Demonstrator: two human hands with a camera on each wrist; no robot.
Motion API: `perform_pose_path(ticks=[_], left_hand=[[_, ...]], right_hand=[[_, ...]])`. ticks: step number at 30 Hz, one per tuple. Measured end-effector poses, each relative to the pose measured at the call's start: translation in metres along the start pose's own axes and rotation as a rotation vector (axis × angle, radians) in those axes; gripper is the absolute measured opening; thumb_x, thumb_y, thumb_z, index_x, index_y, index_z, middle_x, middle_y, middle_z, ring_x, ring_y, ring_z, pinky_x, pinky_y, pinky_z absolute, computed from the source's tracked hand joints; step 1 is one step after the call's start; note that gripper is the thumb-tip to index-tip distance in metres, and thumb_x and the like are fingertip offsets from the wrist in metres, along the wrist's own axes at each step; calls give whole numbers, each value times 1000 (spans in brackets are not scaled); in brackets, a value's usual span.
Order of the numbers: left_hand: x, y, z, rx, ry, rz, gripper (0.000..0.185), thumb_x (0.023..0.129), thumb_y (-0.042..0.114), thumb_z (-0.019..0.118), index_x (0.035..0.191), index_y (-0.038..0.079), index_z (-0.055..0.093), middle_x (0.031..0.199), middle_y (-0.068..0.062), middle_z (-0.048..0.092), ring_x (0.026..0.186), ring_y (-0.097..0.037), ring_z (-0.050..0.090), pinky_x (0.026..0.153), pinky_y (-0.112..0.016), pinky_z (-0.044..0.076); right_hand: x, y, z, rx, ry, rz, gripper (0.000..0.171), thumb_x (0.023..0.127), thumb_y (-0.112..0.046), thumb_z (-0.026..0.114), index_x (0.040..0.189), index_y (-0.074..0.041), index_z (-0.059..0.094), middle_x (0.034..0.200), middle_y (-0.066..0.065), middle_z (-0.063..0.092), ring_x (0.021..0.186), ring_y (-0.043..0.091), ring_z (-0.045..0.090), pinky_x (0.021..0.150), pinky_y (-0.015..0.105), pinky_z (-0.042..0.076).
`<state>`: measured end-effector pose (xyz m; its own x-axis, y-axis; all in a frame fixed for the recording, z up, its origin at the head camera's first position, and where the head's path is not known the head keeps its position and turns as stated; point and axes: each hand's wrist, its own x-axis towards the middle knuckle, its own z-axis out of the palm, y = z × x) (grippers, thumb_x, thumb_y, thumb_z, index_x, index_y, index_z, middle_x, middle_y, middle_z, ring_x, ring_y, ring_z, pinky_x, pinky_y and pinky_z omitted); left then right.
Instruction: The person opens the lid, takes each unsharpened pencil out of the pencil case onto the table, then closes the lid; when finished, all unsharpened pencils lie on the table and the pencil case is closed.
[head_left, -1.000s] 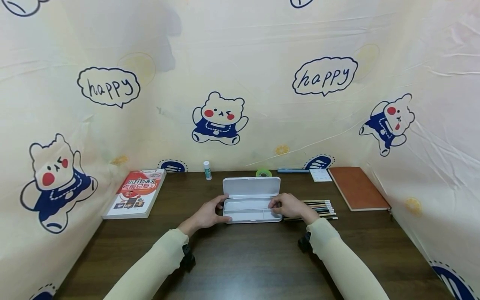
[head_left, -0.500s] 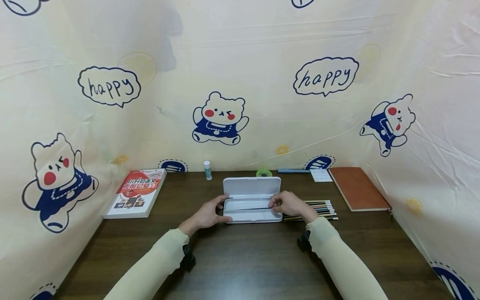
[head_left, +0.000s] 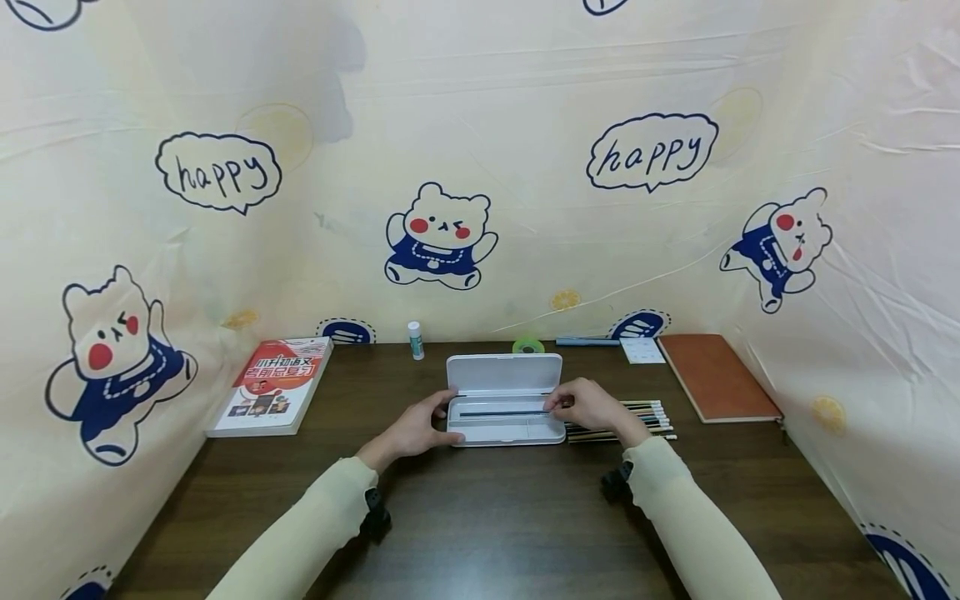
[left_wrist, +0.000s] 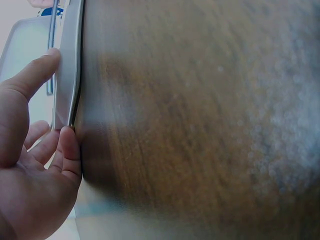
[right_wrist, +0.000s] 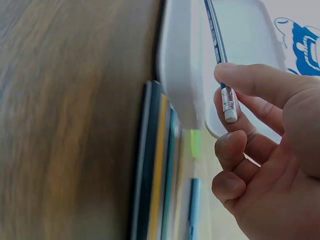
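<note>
Dark pencil (head_left: pixel 501 412) held level over the open tray of the white case (head_left: pixel 504 430), lying along the tray's length. Pinched at its eraser end between thumb and forefinger of the right hand (head_left: pixel 592 406); in the right wrist view the metal ferrule and white eraser (right_wrist: pixel 229 107) show just below the thumb, other fingers loosely curled. Whether the pencil's far end touches the tray floor cannot be told.

Case at the middle of the worktop (head_left: pixel 495 517), lid (head_left: pixel 503 372) tipped up at the back. Left hand (head_left: pixel 414 429) gripping the case's left end, thumb on the rim and fingers curled against the outer wall, as the left wrist view also shows (left_wrist: pixel 35 150).

Just right of the case, partly under the right hand, a row of pencils (head_left: pixel 637 419) lying side by side, white ends pointing away from the case. Further right of the case, a brown notebook (head_left: pixel 715 377). Behind the case, near the cloth wall: a small glue stick (head_left: pixel 415 340), a green tape roll (head_left: pixel 528 345), a blue pen (head_left: pixel 587 341) and a small white card (head_left: pixel 641 350). Well left of the case, a red-and-white book (head_left: pixel 273 385). Cream cloth with bears and "happy" bubbles (head_left: pixel 651 152) standing round the worktop.
</note>
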<state>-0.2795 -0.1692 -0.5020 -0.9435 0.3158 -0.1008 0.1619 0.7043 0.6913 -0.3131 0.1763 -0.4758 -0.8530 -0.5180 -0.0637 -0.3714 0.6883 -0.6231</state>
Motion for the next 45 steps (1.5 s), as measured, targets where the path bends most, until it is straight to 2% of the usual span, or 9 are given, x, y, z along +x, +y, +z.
perform_pose_path(ticks=[6,16,28,34,41,45], left_hand=[[-1,-1,1,4,0,8,86,81,37,83,153,18,40,145,-7,53,118,-21,57,101,-43,48],[-1,0,0,-3,-8,3,85,81,35,83,152,17,41,145,-9,53,118,-23,56,102,-44,48],[0,0,0,12,-9,14,86,81,37,83,152,15,40,146,-10,53,119,-24,57,101,-45,48],[0,0,0,10,-14,23,86,82,38,82,153,15,40,147,-10,52,120,-24,57,101,-44,48],[0,1,0,6,-9,17,85,81,37,83,152,15,41,145,-10,54,119,-24,57,101,-45,48],[0,1,0,9,-5,12,85,81,37,83,152,16,41,145,-9,54,119,-23,56,101,-44,48]], right_hand=[[-18,9,-14,19,19,-45,11,93,-14,69,100,-17,78,102,-1,74,87,14,59,78,30,50],[-51,33,-35,-9,42,-27,10,93,-16,69,100,-17,77,97,-5,74,85,13,59,78,30,48],[-91,63,-55,-31,63,46,7,91,-18,72,95,-21,77,97,-4,74,82,10,57,73,25,47],[-104,79,-59,9,44,65,5,89,-19,74,94,-18,77,96,-2,73,82,11,57,72,25,47],[-117,92,-60,67,26,169,6,88,-17,75,94,-15,76,95,2,72,82,16,57,73,28,46],[-123,97,-61,50,15,190,5,88,-15,74,92,-16,76,95,1,73,83,17,57,75,29,46]])
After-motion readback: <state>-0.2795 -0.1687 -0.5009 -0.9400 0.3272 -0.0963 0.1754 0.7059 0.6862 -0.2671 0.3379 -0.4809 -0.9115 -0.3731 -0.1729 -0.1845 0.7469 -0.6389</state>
